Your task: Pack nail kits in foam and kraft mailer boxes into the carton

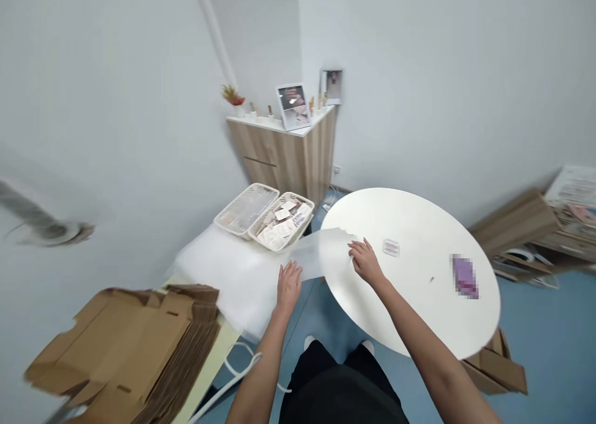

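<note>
Foam sheet (326,250), thin and translucent, lies under both hands. Left hand (288,285) presses flat on it, fingers loosely apart. Right hand (365,264) rests on the sheet's torn end at the rim of the round table (419,331); whether it pinches the foam cannot be told. Just beyond the right hand sits a small packet (391,248); beyond the left, two white baskets (279,222).

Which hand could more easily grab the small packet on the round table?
Probably the right hand: it rests at the end of the thin white sheet on the round table, just beside the small packet. The left hand lies farther off, on the sheet beyond the table's edge.
</note>
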`<state>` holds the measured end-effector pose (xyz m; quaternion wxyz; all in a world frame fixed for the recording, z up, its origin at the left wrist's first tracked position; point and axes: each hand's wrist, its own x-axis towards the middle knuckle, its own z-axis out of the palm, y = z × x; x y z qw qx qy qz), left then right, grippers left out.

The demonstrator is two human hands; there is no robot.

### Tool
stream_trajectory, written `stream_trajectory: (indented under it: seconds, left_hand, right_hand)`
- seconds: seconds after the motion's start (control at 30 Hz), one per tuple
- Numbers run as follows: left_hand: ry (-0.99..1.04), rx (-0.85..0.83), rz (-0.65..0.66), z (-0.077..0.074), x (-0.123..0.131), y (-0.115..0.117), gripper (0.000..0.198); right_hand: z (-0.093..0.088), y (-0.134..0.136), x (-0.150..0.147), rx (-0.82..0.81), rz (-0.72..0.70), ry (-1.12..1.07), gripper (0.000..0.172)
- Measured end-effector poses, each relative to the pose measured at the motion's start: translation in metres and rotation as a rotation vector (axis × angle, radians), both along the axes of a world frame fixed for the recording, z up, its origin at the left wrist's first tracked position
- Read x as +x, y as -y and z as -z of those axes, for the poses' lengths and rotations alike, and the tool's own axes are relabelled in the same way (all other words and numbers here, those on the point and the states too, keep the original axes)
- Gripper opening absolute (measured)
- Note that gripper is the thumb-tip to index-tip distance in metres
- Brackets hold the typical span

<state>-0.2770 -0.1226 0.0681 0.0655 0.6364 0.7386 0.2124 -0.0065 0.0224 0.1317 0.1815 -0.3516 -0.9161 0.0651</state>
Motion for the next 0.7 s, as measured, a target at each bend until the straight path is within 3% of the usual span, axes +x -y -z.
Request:
stream_trajectory:
  seconds: [0.13,0.23,0.33,0.47,0.57,0.7]
  left_hand:
    - [0.035,-0.074,0.264,0.006,0.075,-0.033,0.044]
    - [0.105,-0.178,0.368,0.015,0.138,-0.046,0.045]
    - [0.195,-0.408,0.227,0.027,0.190,-0.055,0.050]
    - [0.232,-0.614,-0.013,0.047,0.231,-0.064,0.053]
    - [0.231,-0.579,-0.127,0.059,0.246,-0.070,0.054]
    - [0.325,-0.511,-0.315,0.065,0.264,-0.085,0.055]
  right_hand:
    - [0.028,-0.018,0.084,0.066,0.286,0.047,0.042]
    - [0.048,-0.030,0.120,0.047,0.420,0.113,0.046]
    - [0.062,-0.035,0.138,-0.006,0.553,0.149,0.059]
    - [0.083,-0.020,0.153,-0.040,0.632,0.082,0.071]
    - [0.104,0.007,0.161,-0.105,0.518,-0.007,0.068]
    - [0.124,0.036,0.160,-0.335,0.289,-0.129,0.058]
